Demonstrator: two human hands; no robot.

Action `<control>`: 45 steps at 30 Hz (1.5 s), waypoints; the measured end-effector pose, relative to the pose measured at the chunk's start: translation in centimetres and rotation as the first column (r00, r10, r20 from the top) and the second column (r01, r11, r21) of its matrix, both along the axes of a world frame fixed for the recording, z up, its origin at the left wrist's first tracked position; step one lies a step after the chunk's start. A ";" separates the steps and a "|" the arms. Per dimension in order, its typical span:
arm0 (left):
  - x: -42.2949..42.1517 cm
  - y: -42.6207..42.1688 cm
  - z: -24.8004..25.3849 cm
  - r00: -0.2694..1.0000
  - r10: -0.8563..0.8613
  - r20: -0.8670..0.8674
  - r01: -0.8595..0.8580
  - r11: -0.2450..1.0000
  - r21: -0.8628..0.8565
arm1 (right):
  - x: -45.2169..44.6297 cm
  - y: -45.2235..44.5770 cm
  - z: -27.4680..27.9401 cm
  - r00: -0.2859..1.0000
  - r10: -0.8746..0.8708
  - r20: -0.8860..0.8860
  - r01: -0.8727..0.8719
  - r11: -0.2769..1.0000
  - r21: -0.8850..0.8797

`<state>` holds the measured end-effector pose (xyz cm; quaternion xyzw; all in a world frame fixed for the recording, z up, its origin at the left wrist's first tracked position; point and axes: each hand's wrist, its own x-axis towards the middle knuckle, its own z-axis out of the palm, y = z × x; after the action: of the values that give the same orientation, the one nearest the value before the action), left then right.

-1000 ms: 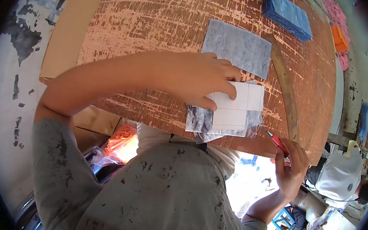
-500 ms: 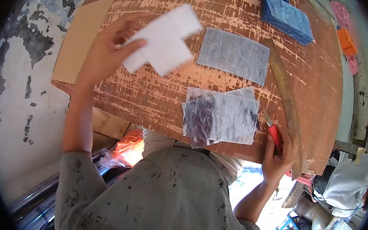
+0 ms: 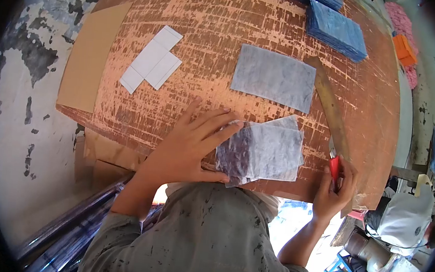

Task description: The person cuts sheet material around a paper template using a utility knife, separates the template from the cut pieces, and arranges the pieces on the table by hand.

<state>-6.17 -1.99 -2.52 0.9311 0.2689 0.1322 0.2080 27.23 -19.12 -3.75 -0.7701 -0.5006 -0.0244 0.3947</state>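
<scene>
My left hand [image 3: 196,142] is spread at the left edge of a loose pile of clear plastic sheets [image 3: 277,151], fingertips and thumb at its near and far corners. A red-handled craft knife [image 3: 334,168] is gripped in my right hand [image 3: 337,189], its blade pointing away from me beside a long wooden strip [image 3: 328,93]. Beyond the pile lies a greyish stack of plastic sheets [image 3: 273,78]. A white paper cut-out [image 3: 152,60] with ruled lines, made of offset rectangles, rests flat on the table to the left.
The scratched brown table [image 3: 206,17] has a cardboard sheet [image 3: 88,59] at its left edge. Bluish stacks of plastic sheets [image 3: 338,29] stand at the far right. An orange block [image 3: 404,49] and pink material lie past the right edge.
My left hand has put the white paper cut-out down on the table and moved toward me to the clear sheets. My right hand, still holding the craft knife, has shifted slightly.
</scene>
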 end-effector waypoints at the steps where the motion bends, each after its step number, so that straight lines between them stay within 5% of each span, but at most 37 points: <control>1: 0.0 0.2 -0.1 1.000 -0.021 -0.001 0.021 1.000 -0.009 | 0.2 0.0 0.2 1.000 0.001 0.028 -0.001 1.000 0.015; 9: -1.3 2.0 1.5 0.983 -0.058 0.172 0.046 0.996 0.074 | -0.4 0.0 -0.3 1.000 -0.020 0.014 0.020 1.000 -0.021; 15: -3.5 5.7 3.6 0.940 0.086 0.329 -0.177 0.951 0.255 | -0.7 0.0 -0.5 0.998 -0.012 0.064 0.015 0.999 -0.050; 21: 0.4 10.8 5.4 0.973 0.014 0.228 -0.092 0.939 0.333 | -0.7 -0.2 -1.1 0.993 0.007 0.116 0.000 0.998 -0.065; 23: 2.2 12.0 3.6 0.984 0.101 0.149 -0.121 0.984 0.128 | -0.8 -0.2 -1.0 0.991 0.006 0.137 0.003 0.998 -0.069; 27: 2.8 12.8 1.0 0.996 0.077 -0.054 -0.064 0.978 0.199 | -0.9 -0.4 -0.8 0.991 -0.008 0.133 0.020 0.996 -0.090; 30: 0.4 13.2 0.6 0.993 -0.022 -0.117 0.031 0.997 0.076 | -0.9 -0.3 -0.8 0.991 0.000 0.136 0.013 0.995 -0.095; 33: -2.6 12.4 1.1 0.996 0.035 -0.080 -0.023 0.989 0.147 | -0.5 -0.2 -1.0 0.990 0.014 0.140 -0.002 0.996 -0.088; 39: -11.8 10.3 -0.3 0.837 0.542 0.081 -0.543 0.840 -0.005 | -0.5 -0.2 0.0 0.993 0.035 0.117 -0.026 0.997 -0.073; 42: -14.7 7.9 -2.2 0.749 0.637 0.184 -0.635 0.769 -0.077 | 0.6 -0.7 1.4 0.998 0.045 -0.038 -0.047 0.998 -0.034; 45: -15.2 5.9 -2.7 0.686 0.659 0.309 -0.681 0.731 -0.048 | 3.6 0.5 4.3 1.000 -0.005 0.030 0.006 1.000 -0.026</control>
<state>-21.32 3.88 -5.23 0.7430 0.5499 0.3503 0.1514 30.82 -18.64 0.53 -0.7761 -0.5044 -0.0304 0.3772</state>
